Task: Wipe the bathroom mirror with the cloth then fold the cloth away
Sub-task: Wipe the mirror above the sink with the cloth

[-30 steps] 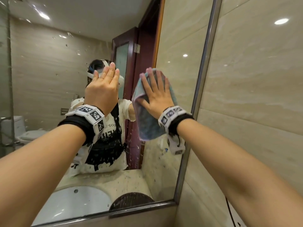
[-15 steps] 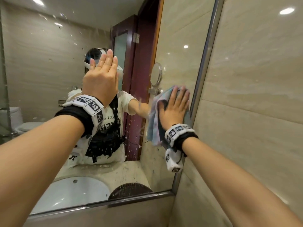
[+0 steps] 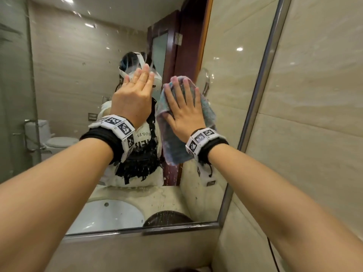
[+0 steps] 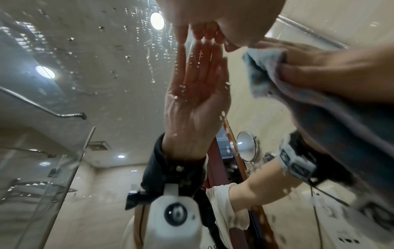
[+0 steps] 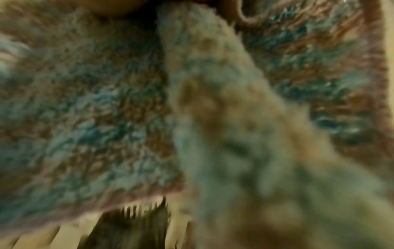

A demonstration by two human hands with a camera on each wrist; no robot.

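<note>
The wall mirror carries water drops and streaks. My right hand lies flat with spread fingers on a blue and pink fuzzy cloth, pressing it against the glass near the mirror's middle. The cloth hangs below the palm. My left hand is flat on the glass just left of it, fingers straight and together. In the left wrist view the left fingertips meet their reflection, with the cloth to the right. The cloth fills the blurred right wrist view.
The metal mirror frame runs down the right side, with a beige tiled wall beyond it. The mirror's bottom edge sits above a ledge. Reflected in the glass are a white basin, a toilet and a dark door.
My right hand has slid the cloth leftward and slightly up from beside the frame to the mirror's middle, close to the left hand. The left hand stays flat on the glass.
</note>
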